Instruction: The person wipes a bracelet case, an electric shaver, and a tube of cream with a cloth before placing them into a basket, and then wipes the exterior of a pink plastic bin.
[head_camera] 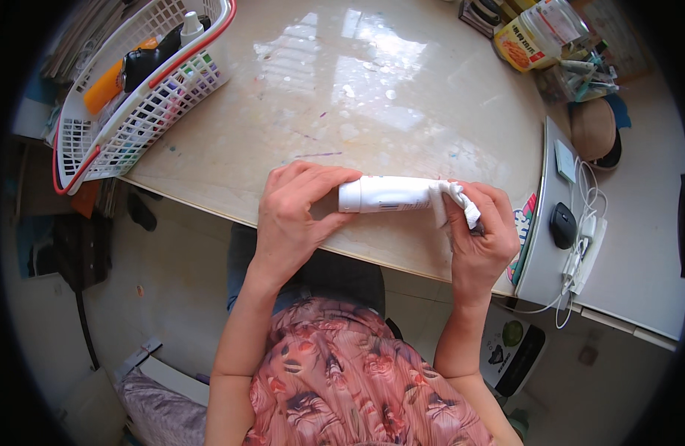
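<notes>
A white capped tube or bottle [395, 193] lies sideways between my hands, just above the table's front edge. Its cap end is pinched between the thumb and fingers of my left hand [295, 214]. My right hand [486, 231] grips a crumpled white cloth or tissue [456, 198], which wraps over the other end of the tube. That end is hidden under the cloth and fingers. Small print and a barcode show on the tube's side facing me.
A white plastic basket [147, 120] with red handles holds several bottles at the table's [297, 128] left. At right are a closed silver laptop [534, 223], a black mouse [563, 225], white cables [583, 195], a labelled plastic jar [537, 36] and a pen holder [579, 78].
</notes>
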Demonstrator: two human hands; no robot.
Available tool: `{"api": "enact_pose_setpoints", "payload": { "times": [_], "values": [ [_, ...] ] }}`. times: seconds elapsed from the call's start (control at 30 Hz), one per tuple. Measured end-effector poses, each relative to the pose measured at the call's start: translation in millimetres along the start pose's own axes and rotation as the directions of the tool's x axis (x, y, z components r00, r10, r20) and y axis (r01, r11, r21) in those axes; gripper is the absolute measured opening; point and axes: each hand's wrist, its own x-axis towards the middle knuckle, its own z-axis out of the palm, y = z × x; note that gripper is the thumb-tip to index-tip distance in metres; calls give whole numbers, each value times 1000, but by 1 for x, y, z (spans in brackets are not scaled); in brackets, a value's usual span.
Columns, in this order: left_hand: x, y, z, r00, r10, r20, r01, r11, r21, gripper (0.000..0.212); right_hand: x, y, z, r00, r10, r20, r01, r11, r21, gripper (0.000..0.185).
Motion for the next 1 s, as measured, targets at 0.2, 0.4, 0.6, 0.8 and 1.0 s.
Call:
{"api": "enact_pose_setpoints", "payload": {
  "times": [0.2, 0.4, 0.6, 0.8, 1.0],
  "values": [
    [-1, -2, 0, 999, 49, 12, -49, 999, -24, 42, -22, -26, 27, 940, -294, 175, 277, 954, 114, 43],
    [0, 4, -7, 994, 79, 74, -77, 996, -32, 46, -23, -8, -6, 976, -185, 111, 187, 982, -2, 40],
    [-4, -1, -2, 994, 90, 58, -90, 996, -2, 47, -31, -12, -3, 948, -259, 184, 269, 963, -33, 39],
    [-3, -3, -1, 992, 123, 33, -123, 992, -23, 45, -18, -16, 3, 917, -356, 181, 356, 934, 36, 33],
    [-3, -9, 1, 986, 156, 52, -155, 988, -11, 42, -24, -31, 24, 833, -464, 301, 453, 885, 113, 32]
  ]
}}
